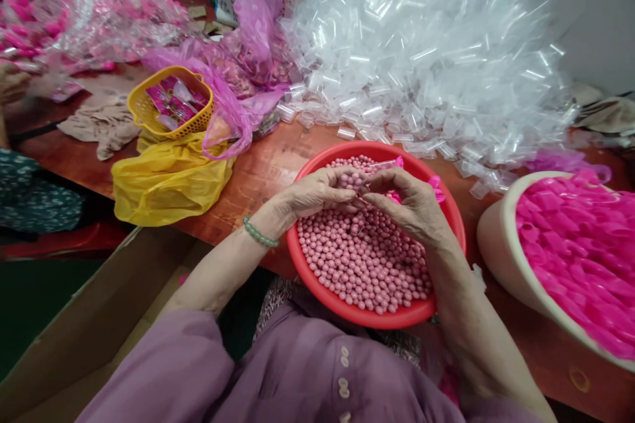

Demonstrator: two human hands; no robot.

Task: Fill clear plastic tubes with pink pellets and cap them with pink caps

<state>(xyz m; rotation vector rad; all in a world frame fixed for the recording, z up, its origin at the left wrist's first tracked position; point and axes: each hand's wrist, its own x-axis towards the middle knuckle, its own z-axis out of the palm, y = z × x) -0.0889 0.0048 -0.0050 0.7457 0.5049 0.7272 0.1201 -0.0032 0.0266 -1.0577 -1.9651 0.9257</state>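
Both hands meet over a red basin [450, 211] of small round pink beads [367, 271]. My left hand [320, 195], with a green bead bracelet [260, 232] at the wrist, is closed around a small cluster of pink beads [351, 180]; whether a clear tube encloses them I cannot tell. My right hand [409, 201] is closed, thumb and fingers pinched together by the left fingertips; what lies in the pinch is hidden. Just beyond the fingers is a clear tube [381, 164] with a bright pink end. Another bright pink piece [436, 189] shows at the basin's right side.
A big heap of clear plastic tubes [426, 59] covers the back of the table. To the right stands a cream tub [496, 225] of bright pink pieces. On the left are a yellow basket [169, 125], a yellow bag [171, 182] and a person's patterned clothing [40, 195].
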